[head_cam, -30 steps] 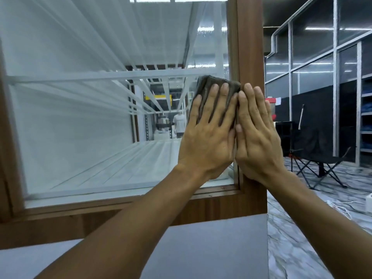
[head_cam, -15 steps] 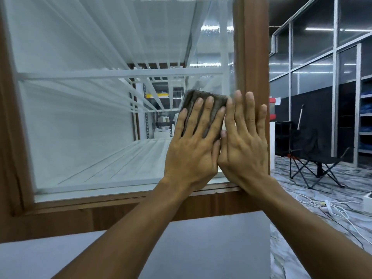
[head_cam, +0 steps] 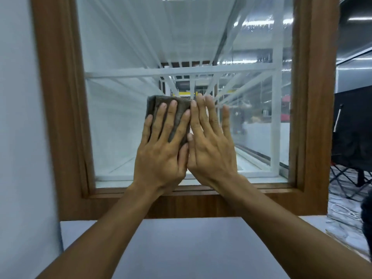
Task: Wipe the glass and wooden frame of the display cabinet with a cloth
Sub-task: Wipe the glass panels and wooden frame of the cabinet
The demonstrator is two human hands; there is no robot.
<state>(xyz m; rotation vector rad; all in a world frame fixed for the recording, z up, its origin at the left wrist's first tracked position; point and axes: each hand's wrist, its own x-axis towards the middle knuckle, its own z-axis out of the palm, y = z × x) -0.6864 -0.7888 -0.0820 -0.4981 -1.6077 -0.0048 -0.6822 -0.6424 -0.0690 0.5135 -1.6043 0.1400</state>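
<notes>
**Folded cloth** point(head_cam: 177, 106): dark grey-brown, lying flat against the glass pane point(head_cam: 120, 121) near its middle, just below the white shelf rail point(head_cam: 141, 71). Its long axis is running up and down the pane, with the top edge pointing upward and layered folds showing along the left side. The lower half is lying hidden under fingers and palm, so its full length cannot be told.

**Left hand** point(head_cam: 161, 156): fingers straight and spread, pressing the cloth flat to the glass and curling round nothing.

**Right hand** point(head_cam: 212, 152): fingers straight, lying flat on bare glass just beside the cloth's right edge and holding nothing.

**Wooden frame** point(head_cam: 60, 101): both uprights and the bottom rail are showing. The top is cut off and the left upright is blurring.

**Folding chair** point(head_cam: 350, 141): standing beyond the frame at right, partly cut off.

**Change:** half a second ago the cloth and hands were sitting at the pane's right edge, with the right hand overlapping the right upright. Both hands are now sitting mid-pane, well apart from that upright.
</notes>
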